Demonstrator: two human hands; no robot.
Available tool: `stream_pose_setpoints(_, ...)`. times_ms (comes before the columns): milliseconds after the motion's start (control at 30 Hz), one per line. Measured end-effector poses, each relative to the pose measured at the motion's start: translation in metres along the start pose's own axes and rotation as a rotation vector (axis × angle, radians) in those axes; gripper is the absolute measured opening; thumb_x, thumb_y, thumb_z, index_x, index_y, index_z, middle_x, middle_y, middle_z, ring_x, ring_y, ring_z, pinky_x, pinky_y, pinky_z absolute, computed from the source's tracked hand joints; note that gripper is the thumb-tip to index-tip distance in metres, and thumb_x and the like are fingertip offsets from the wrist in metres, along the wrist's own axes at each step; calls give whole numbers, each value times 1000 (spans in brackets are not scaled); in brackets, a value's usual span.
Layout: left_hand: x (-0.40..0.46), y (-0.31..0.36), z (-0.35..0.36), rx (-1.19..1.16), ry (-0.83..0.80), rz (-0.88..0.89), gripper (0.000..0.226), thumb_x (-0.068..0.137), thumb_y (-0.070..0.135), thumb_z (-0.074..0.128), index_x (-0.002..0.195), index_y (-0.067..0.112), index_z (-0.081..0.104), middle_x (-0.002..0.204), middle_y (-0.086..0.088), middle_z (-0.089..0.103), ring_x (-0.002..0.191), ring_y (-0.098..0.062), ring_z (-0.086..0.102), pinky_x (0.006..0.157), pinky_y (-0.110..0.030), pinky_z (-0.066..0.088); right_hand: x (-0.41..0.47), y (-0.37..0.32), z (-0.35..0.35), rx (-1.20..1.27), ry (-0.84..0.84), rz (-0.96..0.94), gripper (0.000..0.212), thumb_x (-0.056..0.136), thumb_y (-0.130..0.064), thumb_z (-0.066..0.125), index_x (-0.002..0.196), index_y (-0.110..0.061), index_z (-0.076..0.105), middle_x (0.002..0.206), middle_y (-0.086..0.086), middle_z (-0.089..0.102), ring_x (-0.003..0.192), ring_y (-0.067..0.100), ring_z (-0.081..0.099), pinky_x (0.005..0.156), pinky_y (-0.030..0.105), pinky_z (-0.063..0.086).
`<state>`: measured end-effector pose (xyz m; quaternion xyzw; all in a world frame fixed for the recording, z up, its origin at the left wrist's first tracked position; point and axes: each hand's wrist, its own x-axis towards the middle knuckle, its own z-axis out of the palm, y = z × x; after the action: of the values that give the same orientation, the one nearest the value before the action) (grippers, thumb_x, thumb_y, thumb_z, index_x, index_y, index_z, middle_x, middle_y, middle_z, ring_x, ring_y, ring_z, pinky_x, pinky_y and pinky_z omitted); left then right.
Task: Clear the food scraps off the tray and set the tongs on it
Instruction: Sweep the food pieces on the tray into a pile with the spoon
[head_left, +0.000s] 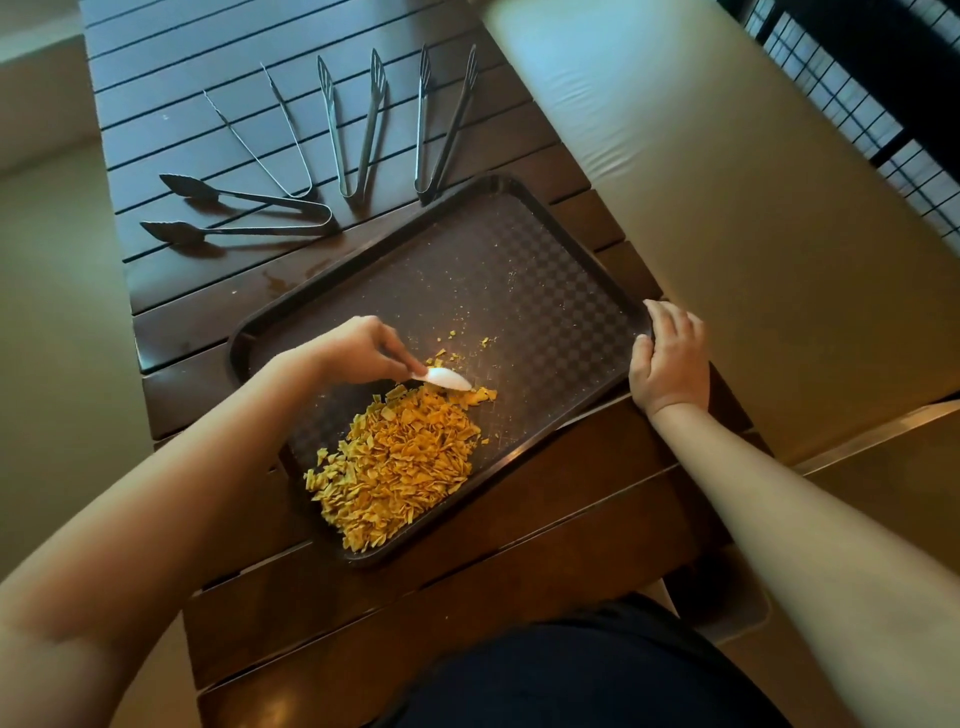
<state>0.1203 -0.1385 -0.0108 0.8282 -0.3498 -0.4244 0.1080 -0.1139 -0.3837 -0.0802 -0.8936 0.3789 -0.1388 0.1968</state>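
Observation:
A dark brown tray (524, 260) lies at an angle on the slatted wooden table. A heap of yellow-orange food scraps (400, 467) fills its near corner, with a few crumbs (467, 340) scattered further in. My left hand (358, 348) pinches a white spoon (448, 378) whose bowl touches the far edge of the heap. My right hand (670, 358) grips the tray's right rim. Several metal tongs lie fanned out on the table beyond the tray: a scalloped pair (239, 210), a thin pair (265, 135), and two slotted pairs (353, 124) (444, 119).
The dark slatted table (171, 73) runs away from me. A beige padded bench (727, 171) lies along its right side, with a dark grille (872, 98) behind it. My dark clothing (571, 675) shows at the bottom.

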Motion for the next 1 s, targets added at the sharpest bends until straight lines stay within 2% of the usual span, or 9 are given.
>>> stream_pose_setpoints(167,-11,-16,-3,-102,12,-25,23,84,14,66,84,38,70,86,8,57,79,-6,51,76,-26,37,-1,0,1,-3,-1,-1,51,89,-27,33,132,-7,50,135,13,50,124,30,42,105,42,35)
stream_pose_setpoints(267,-7,-12,0,-260,202,2,24,85,15,64,86,39,68,85,4,56,74,-8,48,68,-26,39,0,1,2,-8,-4,2,51,89,-28,32,132,-7,50,136,13,50,125,31,42,105,42,34)
stream_pose_setpoints(333,0,-7,6,-285,332,-9,21,86,17,63,97,34,68,84,6,54,76,-8,48,71,-26,41,1,2,2,-11,-6,2,51,89,-27,32,132,-7,50,136,14,50,125,31,41,105,42,33)
stream_pose_setpoints(400,5,0,11,-270,379,-32,23,87,19,62,107,29,68,89,5,54,81,-9,49,72,-24,40,1,2,1,-14,-4,0,51,89,-27,32,132,-6,50,136,14,50,125,31,41,106,42,33)
stream_pose_setpoints(500,9,6,16,-231,355,-23,23,88,22,62,110,28,67,93,5,55,83,-7,49,65,-17,38,0,1,2,-17,-5,0,52,89,-27,31,132,-6,50,136,14,50,125,31,41,105,41,33)
stream_pose_setpoints(700,4,22,24,-129,246,64,24,88,21,61,108,34,66,88,10,51,78,-6,49,63,-15,37,1,3,2,-10,7,-9,51,88,-25,33,130,-4,51,133,16,51,122,33,43,104,42,33)
stream_pose_setpoints(833,-5,25,14,1,111,53,18,85,22,65,97,35,69,89,10,54,80,-5,51,67,-19,41,1,1,2,-9,4,-4,51,88,-26,33,130,-4,52,133,16,52,122,33,43,103,42,34)
stream_pose_setpoints(900,-10,24,5,40,38,27,17,85,21,65,97,31,71,88,15,55,87,-6,53,76,-22,40,1,1,2,-6,5,-4,51,88,-26,33,130,-4,51,133,16,51,122,33,43,103,42,34)
stream_pose_setpoints(1000,-8,18,-3,-114,120,15,20,86,17,64,102,27,71,91,8,56,88,-9,50,76,-24,39,1,2,1,-10,-1,3,52,88,-28,31,132,-5,51,135,15,50,123,32,42,104,42,35)
